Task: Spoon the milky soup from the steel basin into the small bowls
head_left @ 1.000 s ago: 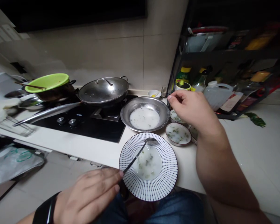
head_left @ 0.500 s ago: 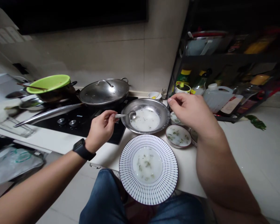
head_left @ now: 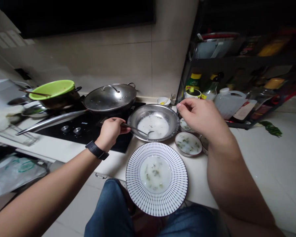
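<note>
My left hand [head_left: 113, 131] is closed round the handle of a metal spoon [head_left: 138, 130]. The spoon's bowl end dips into milky white liquid with dark specks in a wide stainless steel basin [head_left: 172, 117]. By the basin's right rim, my right hand [head_left: 194, 112] is held with thumb and fingers pinched together; what lies between them, if anything, is hidden. Just in front of the basin sits a patterned plate [head_left: 133, 179] of pale liquid with green bits. Small bowls [head_left: 189, 144] of similar liquid stand under and beside my right hand, partly covered by it.
A lidded wok [head_left: 110, 98] rests on the black hob [head_left: 88, 128], its long handle pointing left. Behind it on the left is a green basin [head_left: 53, 89] on a pot. A rack of bottles [head_left: 228, 102] stands at right, and a small white bowl [head_left: 163, 101] behind the basin.
My left wrist has turned over and moved slightly right, and the spoon has gone from above the basin's left side down into the liquid. My right hand stays almost still.
</note>
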The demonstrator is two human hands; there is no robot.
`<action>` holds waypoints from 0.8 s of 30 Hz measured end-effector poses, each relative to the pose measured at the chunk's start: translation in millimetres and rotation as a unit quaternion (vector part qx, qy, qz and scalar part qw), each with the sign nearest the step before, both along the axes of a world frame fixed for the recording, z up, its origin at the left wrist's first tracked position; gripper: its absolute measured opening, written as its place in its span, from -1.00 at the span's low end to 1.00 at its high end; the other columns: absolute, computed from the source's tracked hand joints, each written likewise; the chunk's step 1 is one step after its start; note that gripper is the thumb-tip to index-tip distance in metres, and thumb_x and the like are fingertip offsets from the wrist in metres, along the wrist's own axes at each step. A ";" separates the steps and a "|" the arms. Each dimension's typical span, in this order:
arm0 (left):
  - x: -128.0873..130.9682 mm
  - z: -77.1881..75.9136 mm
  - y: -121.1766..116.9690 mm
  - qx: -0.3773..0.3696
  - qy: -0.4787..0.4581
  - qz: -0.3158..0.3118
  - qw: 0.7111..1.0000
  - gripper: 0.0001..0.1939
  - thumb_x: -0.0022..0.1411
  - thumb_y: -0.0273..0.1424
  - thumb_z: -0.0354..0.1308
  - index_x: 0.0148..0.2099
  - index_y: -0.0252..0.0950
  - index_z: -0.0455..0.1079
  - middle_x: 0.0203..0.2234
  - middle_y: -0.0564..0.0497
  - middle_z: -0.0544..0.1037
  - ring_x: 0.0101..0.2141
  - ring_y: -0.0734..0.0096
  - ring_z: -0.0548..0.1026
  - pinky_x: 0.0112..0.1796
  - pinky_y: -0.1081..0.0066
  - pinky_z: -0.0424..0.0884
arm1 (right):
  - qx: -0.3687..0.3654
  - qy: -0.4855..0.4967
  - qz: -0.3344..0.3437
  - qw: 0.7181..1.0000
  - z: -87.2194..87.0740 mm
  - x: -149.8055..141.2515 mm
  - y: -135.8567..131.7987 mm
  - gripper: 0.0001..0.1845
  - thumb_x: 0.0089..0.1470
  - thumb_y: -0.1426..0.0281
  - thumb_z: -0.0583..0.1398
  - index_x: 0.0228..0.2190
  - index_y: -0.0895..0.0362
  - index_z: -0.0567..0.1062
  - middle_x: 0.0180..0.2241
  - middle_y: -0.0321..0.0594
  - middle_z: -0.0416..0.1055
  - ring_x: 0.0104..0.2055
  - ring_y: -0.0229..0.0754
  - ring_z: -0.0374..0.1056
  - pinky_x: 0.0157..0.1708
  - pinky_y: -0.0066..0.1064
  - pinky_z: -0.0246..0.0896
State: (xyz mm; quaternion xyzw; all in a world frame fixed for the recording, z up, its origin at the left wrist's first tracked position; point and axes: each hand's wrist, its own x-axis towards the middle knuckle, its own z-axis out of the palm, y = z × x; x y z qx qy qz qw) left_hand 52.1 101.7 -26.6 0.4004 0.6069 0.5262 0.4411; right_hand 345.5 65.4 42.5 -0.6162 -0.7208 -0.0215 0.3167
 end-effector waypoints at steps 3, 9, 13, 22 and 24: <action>3.2 0.0 0.2 -0.023 -0.047 -0.002 0.999 -0.92 0.12 -0.57 0.11 -0.30 -0.38 0.40 -0.57 -0.10 0.57 -0.55 0.24 0.63 -0.39 0.28 0.63 | -0.004 0.001 0.003 1.000 -0.7 0.6 1.1 -0.70 0.29 0.25 0.13 -0.31 0.05 0.65 -0.39 -0.15 0.62 -0.31 -0.04 0.48 -0.34 -0.29 0.15; 5.7 6.5 -1.5 0.001 -0.059 -0.004 0.998 -0.92 0.15 -0.57 0.11 -0.27 -0.39 0.40 -0.56 -0.13 0.58 -0.54 0.26 0.64 -0.36 0.31 0.63 | -0.006 0.004 0.007 1.000 -0.4 0.3 1.8 -0.70 0.29 0.25 0.13 -0.30 0.04 0.65 -0.38 -0.15 0.63 -0.29 -0.03 0.49 -0.32 -0.29 0.18; 6.8 14.5 0.4 0.004 -0.057 -0.003 0.998 -0.93 0.16 -0.57 0.11 -0.28 -0.39 0.40 -0.56 -0.13 0.58 -0.54 0.27 0.64 -0.37 0.33 0.62 | -0.009 0.000 0.005 1.000 0.0 0.0 1.6 -0.70 0.29 0.24 0.13 -0.29 0.05 0.65 -0.37 -0.13 0.63 -0.30 -0.02 0.49 -0.33 -0.28 0.17; 4.8 31.3 -4.6 0.011 -0.079 -0.017 0.997 -0.93 0.15 -0.55 0.13 -0.29 -0.36 0.43 -0.56 -0.09 0.58 -0.51 0.24 0.65 -0.33 0.29 0.63 | -0.005 0.008 0.004 1.000 1.1 -0.4 -0.5 -0.70 0.29 0.26 0.13 -0.30 0.05 0.66 -0.39 -0.16 0.62 -0.31 -0.04 0.48 -0.33 -0.30 0.15; 2.6 37.1 -10.3 0.015 -0.079 -0.026 0.996 -0.94 0.18 -0.51 0.14 -0.31 -0.34 0.45 -0.54 -0.10 0.59 -0.50 0.22 0.66 -0.32 0.28 0.64 | -0.001 0.007 0.004 1.000 1.0 -0.1 -0.7 -0.71 0.29 0.26 0.14 -0.30 0.05 0.65 -0.39 -0.16 0.62 -0.31 -0.04 0.48 -0.34 -0.30 0.15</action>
